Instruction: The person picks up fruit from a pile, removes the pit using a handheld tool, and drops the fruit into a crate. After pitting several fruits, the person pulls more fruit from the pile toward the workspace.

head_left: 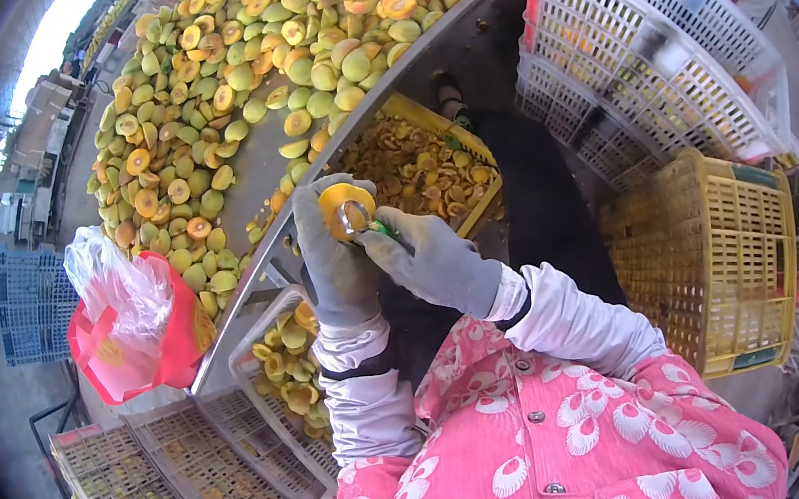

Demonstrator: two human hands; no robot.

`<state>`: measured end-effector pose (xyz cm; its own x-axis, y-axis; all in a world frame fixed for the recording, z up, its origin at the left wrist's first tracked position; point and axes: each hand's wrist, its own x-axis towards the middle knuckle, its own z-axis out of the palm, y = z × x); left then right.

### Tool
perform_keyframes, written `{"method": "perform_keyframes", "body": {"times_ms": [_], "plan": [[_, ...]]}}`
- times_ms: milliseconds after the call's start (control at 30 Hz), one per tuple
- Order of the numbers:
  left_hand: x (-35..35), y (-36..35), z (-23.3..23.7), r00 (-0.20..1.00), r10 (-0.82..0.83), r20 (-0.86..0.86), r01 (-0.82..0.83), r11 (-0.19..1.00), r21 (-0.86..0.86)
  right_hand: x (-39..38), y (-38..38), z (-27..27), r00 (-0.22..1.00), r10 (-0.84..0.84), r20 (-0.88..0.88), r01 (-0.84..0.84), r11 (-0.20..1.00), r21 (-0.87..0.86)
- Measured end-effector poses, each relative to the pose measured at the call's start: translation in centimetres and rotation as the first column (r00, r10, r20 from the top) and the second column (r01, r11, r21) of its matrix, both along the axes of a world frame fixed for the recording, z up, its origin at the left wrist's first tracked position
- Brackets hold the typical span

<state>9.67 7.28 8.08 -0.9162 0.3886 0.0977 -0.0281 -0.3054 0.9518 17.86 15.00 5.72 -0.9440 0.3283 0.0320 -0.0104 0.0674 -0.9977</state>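
A halved orange-fleshed fruit (pixel 345 206) sits in my left hand (pixel 333 258), whose gloved fingers wrap round it. My right hand (pixel 436 258), also gloved, is closed on a small tool with a green handle (pixel 380 229). The tool's metal end lies in the middle of the fruit's cut face. Under and beyond my hands, a yellow crate (pixel 485 152) on the floor holds many small orange and brown pieces. A pile of green and orange fruit halves (pixel 171 163) covers the metal table (pixel 252 163).
A red bag with clear plastic (pixel 133 330) hangs at the table's left edge. A white crate of fruit halves (pixel 243 366) stands below my left hand. More crates (pixel 188 479) are at lower left. White crates (pixel 634 37) and yellow crates (pixel 739 260) stand stacked at right.
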Motion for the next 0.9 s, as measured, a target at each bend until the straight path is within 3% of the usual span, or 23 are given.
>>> {"method": "perform_keyframes", "body": {"times_ms": [200,367,433,467,500,533,567,600,633,667,700,733,800,833,867,900], "plan": [[1.8,-0.3,1.2,0.990,0.027,-0.138,-0.038,0.996,-0.081,1.3,-1.1,0.5,0.986,-0.083,-0.142,0.084,0.996,0.001],[2.5,-0.3,1.8,0.994,0.009,-0.110,-0.021,0.994,-0.108,1.4,-1.6,-1.1,0.970,-0.087,-0.228,0.107,0.992,0.074],[2.6,-0.3,1.5,0.997,-0.009,-0.079,0.001,0.995,-0.103,2.1,-1.3,-0.1,0.992,-0.024,-0.126,0.020,0.999,-0.027],[2.6,-0.3,1.2,0.993,-0.008,-0.119,-0.009,0.990,-0.144,2.5,-1.0,0.5,0.998,0.051,-0.031,-0.055,0.989,-0.136],[2.6,-0.3,1.1,0.988,-0.008,-0.157,-0.021,0.983,-0.184,2.8,-0.6,1.1,0.998,0.048,-0.031,-0.051,0.989,-0.135],[2.6,-0.4,1.2,0.988,-0.011,-0.155,-0.018,0.983,-0.184,3.0,-0.2,1.8,0.972,0.204,0.120,-0.139,0.902,-0.408],[2.5,-0.5,1.3,0.993,-0.046,-0.110,0.015,0.965,-0.260,3.2,0.2,2.2,0.896,0.388,0.216,-0.160,0.736,-0.658],[2.5,-0.7,1.4,0.995,-0.075,-0.062,0.050,0.941,-0.334,3.5,0.5,2.4,0.894,0.390,0.219,-0.159,0.734,-0.660],[2.3,-0.8,1.4,0.996,-0.071,-0.059,0.048,0.941,-0.336,3.9,1.0,2.5,0.849,0.506,0.155,-0.197,0.573,-0.796],[1.9,-0.8,1.4,0.983,-0.186,-0.010,0.172,0.928,-0.331,4.1,1.3,2.4,0.795,0.603,0.067,-0.215,0.384,-0.898],[1.7,-0.9,1.3,0.954,-0.297,0.039,0.293,0.901,-0.319,3.9,1.4,1.9,0.756,0.654,-0.002,-0.248,0.284,-0.926],[1.8,-0.9,1.1,0.955,-0.294,0.040,0.291,0.901,-0.321,3.7,1.6,1.3,0.754,0.657,-0.003,-0.249,0.281,-0.927],[2.1,-0.6,-0.1,0.925,-0.287,0.249,0.307,0.951,-0.045,3.2,2.1,0.0,0.702,0.678,-0.216,-0.286,-0.009,-0.958],[2.1,-0.3,-1.0,0.936,-0.242,0.254,0.251,0.968,-0.002,3.0,2.3,-0.5,0.717,0.645,-0.264,-0.272,-0.090,-0.958],[2.0,0.0,-1.7,0.936,-0.243,0.254,0.252,0.968,-0.003,2.9,2.3,-1.0,0.717,0.645,-0.264,-0.272,-0.090,-0.958],[1.7,0.2,-2.3,0.944,-0.097,0.316,0.098,0.995,0.012,3.0,2.1,-1.6,0.722,0.595,-0.355,-0.352,-0.126,-0.927]]}}
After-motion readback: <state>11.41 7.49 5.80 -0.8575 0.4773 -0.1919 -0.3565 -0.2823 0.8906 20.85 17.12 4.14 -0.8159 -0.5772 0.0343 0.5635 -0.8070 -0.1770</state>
